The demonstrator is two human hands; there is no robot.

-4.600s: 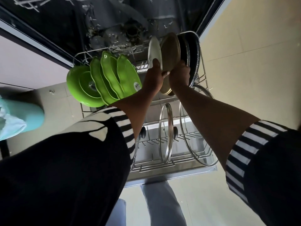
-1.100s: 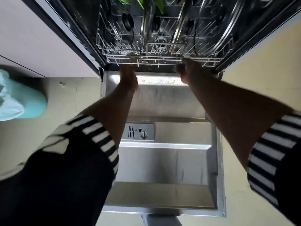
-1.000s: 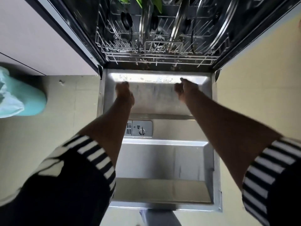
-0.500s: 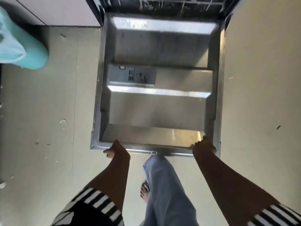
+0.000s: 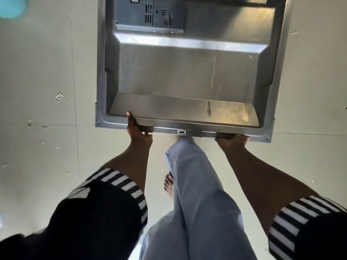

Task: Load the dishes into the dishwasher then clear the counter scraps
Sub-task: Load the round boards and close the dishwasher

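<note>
While dishwasher door [image 5: 187, 72] lies open, L hand [image 5: 138, 132] + R hand [image 5: 231, 141] grip edge.

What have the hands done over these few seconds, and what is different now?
Both hands let go of the plates, pushed the rack into the dishwasher and drew back toward the person. Now the left hand and the right hand grip the near edge of the door. The door is still folded open.
</note>
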